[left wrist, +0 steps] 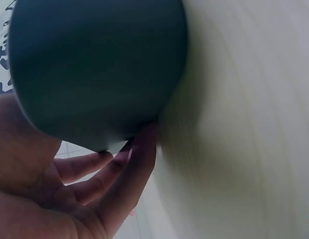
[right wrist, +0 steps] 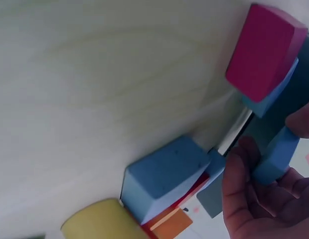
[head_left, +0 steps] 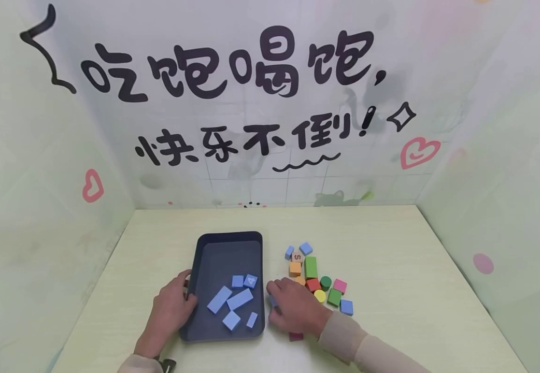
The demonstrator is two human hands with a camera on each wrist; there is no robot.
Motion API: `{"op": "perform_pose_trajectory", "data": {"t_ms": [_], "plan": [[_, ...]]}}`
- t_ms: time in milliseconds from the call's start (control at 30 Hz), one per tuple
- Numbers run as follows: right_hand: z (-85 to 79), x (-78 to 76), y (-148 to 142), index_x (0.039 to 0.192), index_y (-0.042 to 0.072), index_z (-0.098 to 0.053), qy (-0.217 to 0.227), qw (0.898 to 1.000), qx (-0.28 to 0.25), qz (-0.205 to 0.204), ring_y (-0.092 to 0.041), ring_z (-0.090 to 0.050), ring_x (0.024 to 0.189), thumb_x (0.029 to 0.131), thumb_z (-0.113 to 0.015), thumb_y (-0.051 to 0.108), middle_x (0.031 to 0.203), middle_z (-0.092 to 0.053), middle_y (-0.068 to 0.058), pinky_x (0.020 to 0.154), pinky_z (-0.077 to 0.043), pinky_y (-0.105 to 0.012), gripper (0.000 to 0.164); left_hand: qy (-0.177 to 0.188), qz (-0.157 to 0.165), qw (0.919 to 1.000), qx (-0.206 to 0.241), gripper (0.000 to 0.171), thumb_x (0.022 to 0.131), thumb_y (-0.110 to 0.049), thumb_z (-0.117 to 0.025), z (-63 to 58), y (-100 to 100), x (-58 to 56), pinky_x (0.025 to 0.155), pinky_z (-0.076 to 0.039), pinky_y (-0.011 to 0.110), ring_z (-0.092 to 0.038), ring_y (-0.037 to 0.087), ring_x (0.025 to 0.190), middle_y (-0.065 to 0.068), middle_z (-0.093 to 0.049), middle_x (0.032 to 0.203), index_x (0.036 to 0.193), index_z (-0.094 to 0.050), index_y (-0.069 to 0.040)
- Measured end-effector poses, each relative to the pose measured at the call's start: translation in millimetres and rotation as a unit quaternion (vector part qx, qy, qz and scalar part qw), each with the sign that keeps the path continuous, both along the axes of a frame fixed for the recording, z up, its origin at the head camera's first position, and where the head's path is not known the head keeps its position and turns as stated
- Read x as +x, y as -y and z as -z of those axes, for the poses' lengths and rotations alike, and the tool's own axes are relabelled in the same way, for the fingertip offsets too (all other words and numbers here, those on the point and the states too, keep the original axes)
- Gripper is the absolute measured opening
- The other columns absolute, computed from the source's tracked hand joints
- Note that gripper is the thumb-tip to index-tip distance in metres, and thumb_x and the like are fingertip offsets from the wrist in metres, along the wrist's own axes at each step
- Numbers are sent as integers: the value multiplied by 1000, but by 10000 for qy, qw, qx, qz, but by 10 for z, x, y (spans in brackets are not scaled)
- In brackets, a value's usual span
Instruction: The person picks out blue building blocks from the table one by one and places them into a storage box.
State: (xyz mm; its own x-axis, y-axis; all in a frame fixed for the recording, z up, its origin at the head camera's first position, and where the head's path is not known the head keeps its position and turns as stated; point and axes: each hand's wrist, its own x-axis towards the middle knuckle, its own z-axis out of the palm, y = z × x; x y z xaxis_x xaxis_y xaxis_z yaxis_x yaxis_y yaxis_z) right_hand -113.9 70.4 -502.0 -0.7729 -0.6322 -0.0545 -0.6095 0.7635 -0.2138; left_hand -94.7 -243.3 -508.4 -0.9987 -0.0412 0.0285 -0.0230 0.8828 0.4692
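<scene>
A dark rectangular tray [head_left: 223,259] stands left of centre on the table, with several light blue blocks [head_left: 239,299] lying in its nearer half. My left hand [head_left: 169,311] grips the tray's left rim, thumb on the inner side; in the left wrist view the fingers [left wrist: 127,172] reach along the tray's outer wall [left wrist: 94,64]. Just beyond the right rim, my right hand [head_left: 298,305] pinches a small blue block [right wrist: 276,157] between thumb and fingers. Beneath that wrist a dark pink block [head_left: 296,336] shows partly.
Right of the tray lies a loose group of coloured blocks, including a tall green block [head_left: 311,267], a yellow cylinder [head_left: 320,296], a red block [head_left: 313,284], a pink block [head_left: 340,286] and a blue block [head_left: 346,307]. Printed walls enclose the table [head_left: 391,259] at the back and sides.
</scene>
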Motion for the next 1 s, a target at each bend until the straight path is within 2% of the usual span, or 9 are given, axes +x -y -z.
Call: {"op": "perform_pose_trajectory", "data": {"t_ms": [133,267,367,467,633,800,1000], "plan": [[-17,-11,-30,118,18,-55,-207,9996,-187,-78,-7,-47,80,92,-56,37,94,-55,9,72,-47,-21,32,33,28,10000,-22,62,85,-10,-63,-8,0,-2,62,-51,38,-60,20,77,20,-64,112,142,-43,3],[-29,-16,-36,121,18,-56,-294,9984,-446,-207,-7,-50,83,94,-51,33,100,-58,8,76,-47,-23,32,91,26,10000,-23,62,85,-10,-62,-14,-1,0,60,-51,37,-59,19,75,21,-64,112,142,-43,4],[-45,-19,-9,123,19,-57,-337,9979,-484,-264,-7,-51,86,96,-46,32,106,-58,8,80,-47,-23,32,97,17,9999,-30,62,85,-10,-62,-12,-1,-1,60,-50,36,-58,18,74,20,-64,112,142,-43,4],[-70,-30,35,120,20,-58,-450,9978,-388,-310,-7,-48,84,96,-43,32,102,-54,8,76,-45,-22,30,71,24,10000,-13,61,85,-10,-62,-4,-2,-4,59,-50,35,-57,17,72,19,-64,111,142,-43,4],[-118,-59,127,117,20,-58,-685,9963,-285,-427,-8,-43,79,96,-44,31,94,-49,7,67,-39,-21,28,54,15,10000,-5,62,85,-9,-61,18,-3,-8,59,-50,35,-57,17,73,18,-64,111,142,-43,4],[-159,-95,227,117,19,-57,-825,9947,-209,-584,-8,-42,79,97,-43,31,93,-47,7,66,-37,-21,27,27,-3,10000,-47,61,85,-10,-62,15,-9,-3,60,-51,36,-59,18,75,19,-64,111,142,-43,4],[-142,-207,365,108,18,-56,-1171,9899,-290,-745,-9,-40,77,97,-45,28,90,-44,7,66,-36,-21,18,-36,16,10000,-89,61,85,-10,-62,6,-9,0,62,-51,39,-59,20,76,19,-64,110,141,-44,5]]}}
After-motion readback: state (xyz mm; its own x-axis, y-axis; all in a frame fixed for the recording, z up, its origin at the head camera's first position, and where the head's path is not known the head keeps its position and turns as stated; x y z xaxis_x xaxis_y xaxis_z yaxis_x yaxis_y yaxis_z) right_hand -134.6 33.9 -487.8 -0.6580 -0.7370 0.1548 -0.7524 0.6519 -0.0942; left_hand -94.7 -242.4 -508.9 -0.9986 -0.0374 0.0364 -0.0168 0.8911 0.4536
